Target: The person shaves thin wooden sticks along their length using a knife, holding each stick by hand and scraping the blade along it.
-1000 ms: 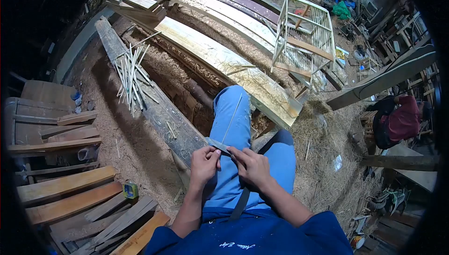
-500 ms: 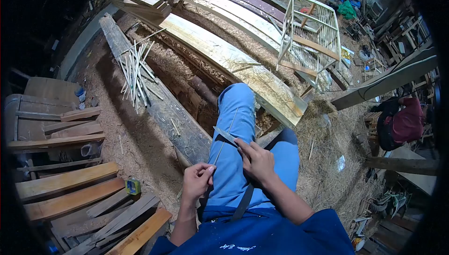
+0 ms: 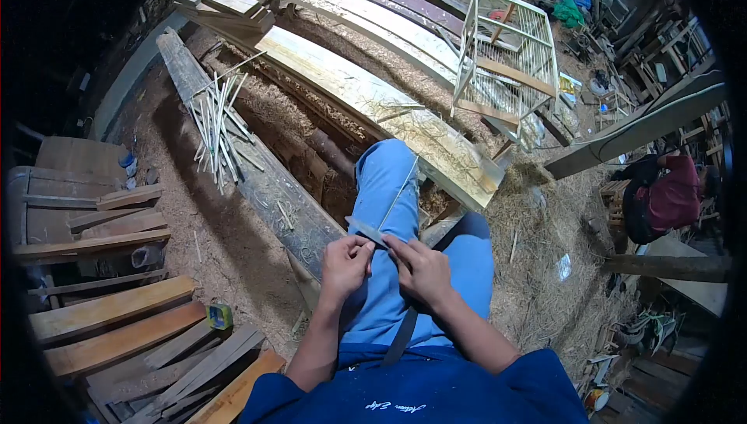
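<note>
Over my blue-trousered thigh, my left hand pinches the near end of a thin stick, which points up and away past the knee. My right hand is closed on a knife, its blade pointing up-left and lying across the stick just beyond my left fingertips. Both hands are close together. A dark strap hangs below my right hand. To the upper left, a loose pile of thin sticks rests on a weathered plank.
A thick pale board lies beyond my knee. Behind it stands a slatted wooden cage. Cut wood pieces and a yellow tape measure are at left. A person in a dark red shirt is at right.
My left hand has moved right and up, closer to my right hand. The stick now reaches further up past the knee, and the knife has shifted slightly down-left. The view has shifted slightly.
</note>
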The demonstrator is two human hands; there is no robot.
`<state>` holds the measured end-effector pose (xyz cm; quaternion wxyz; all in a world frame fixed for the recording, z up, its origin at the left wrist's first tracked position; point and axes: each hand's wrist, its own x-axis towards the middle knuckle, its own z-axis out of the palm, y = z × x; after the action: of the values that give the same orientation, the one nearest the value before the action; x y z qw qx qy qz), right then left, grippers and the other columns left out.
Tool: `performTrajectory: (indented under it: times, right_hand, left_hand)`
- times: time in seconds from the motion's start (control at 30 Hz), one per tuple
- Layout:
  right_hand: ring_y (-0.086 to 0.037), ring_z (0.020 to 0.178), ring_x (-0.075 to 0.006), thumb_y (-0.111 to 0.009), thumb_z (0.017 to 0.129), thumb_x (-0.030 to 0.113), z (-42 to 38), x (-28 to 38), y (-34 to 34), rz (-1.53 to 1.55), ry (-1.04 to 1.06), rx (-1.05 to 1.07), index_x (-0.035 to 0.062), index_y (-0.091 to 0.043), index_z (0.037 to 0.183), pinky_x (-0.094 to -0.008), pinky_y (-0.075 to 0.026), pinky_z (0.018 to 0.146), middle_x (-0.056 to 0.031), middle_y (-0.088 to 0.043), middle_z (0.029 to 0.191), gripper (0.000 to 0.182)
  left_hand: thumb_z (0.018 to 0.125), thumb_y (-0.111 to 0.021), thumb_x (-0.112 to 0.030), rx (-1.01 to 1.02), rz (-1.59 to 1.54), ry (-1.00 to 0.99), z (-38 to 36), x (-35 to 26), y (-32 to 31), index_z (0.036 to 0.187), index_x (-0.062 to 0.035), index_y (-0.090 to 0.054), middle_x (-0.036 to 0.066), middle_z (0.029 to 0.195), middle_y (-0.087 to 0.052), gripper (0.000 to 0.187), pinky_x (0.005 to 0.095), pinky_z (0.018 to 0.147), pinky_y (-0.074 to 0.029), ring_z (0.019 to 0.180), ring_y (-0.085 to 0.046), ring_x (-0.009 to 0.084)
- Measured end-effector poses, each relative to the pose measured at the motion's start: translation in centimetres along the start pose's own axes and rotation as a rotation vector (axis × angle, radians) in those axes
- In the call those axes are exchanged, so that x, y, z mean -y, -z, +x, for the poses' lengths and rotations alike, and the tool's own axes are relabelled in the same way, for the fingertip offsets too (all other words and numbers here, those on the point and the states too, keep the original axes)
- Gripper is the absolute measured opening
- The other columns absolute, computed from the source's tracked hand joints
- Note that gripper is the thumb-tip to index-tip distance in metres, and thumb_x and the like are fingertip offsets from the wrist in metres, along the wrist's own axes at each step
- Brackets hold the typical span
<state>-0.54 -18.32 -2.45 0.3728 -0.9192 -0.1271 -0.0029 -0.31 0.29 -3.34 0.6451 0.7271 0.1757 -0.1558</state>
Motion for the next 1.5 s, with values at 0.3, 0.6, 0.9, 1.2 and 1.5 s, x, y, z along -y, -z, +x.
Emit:
performTrajectory:
  times: [0.3,0.6,0.9,1.2,1.5]
  right_hand:
    - [-0.064,0.061,-0.0321,-0.064,0.095,0.024,0.7,-1.2,-0.3,-0.014,-0.029,-0.026,0.0265,-0.069,0.126,-0.0464,-0.049,0.054,-0.008,-0.059,0.073,0.031]
    - [-0.065,0.065,-0.0321,-0.066,0.094,0.021,2.0,-1.0,-0.6,0.006,-0.034,-0.062,0.0239,-0.07,0.124,-0.0452,-0.05,0.057,-0.0089,-0.062,0.075,0.03]
    - [-0.067,0.073,-0.0339,-0.065,0.095,0.02,3.0,-1.5,-0.8,0.177,0.036,-0.063,0.0205,-0.07,0.125,-0.0448,-0.052,0.064,-0.0125,-0.066,0.079,0.031]
    - [-0.071,0.081,-0.0323,-0.066,0.095,0.017,3.3,-2.2,-0.1,0.046,-0.142,-0.025,0.0174,-0.073,0.122,-0.0405,-0.055,0.068,-0.0145,-0.073,0.094,0.028]
    - [-0.068,0.075,-0.0357,-0.062,0.097,0.019,4.8,-4.1,-1.1,0.059,-0.053,-0.139,0.0198,-0.07,0.124,-0.0467,-0.052,0.066,-0.0139,-0.068,0.083,0.029]
  left_hand:
    - [0.098,-0.067,-0.012,0.001,-0.078,0.1,-5.1,-0.1,1.8,0.098,0.0028,-0.071,-0.001,0.062,-0.06,0.016,0.0207,0.044,-0.035,0.049,-0.049,0.0029]
    - [0.099,-0.065,-0.011,-0.037,-0.123,0.152,-7.9,0.4,3.3,0.1,0.0035,-0.071,0.001,0.062,-0.061,0.016,0.0218,0.045,-0.039,0.05,-0.051,0.0044]
    - [0.101,-0.061,-0.013,-0.006,-0.043,0.06,2.2,-2.9,-0.9,0.094,0.0048,-0.071,0.002,0.058,-0.061,0.021,0.0244,0.043,-0.037,0.046,-0.05,0.0053]
    - [0.101,-0.061,-0.015,0.019,-0.057,-0.041,0.6,0.1,-0.4,0.1,0.0028,-0.072,0.0,0.057,-0.058,0.021,0.0222,0.037,-0.033,0.041,-0.046,0.0049]
    - [0.101,-0.062,-0.011,0.009,-0.086,0.146,-7.6,0.7,3.7,0.098,0.0044,-0.072,0.0,0.06,-0.06,0.019,0.0202,0.044,-0.037,0.049,-0.05,0.0031]
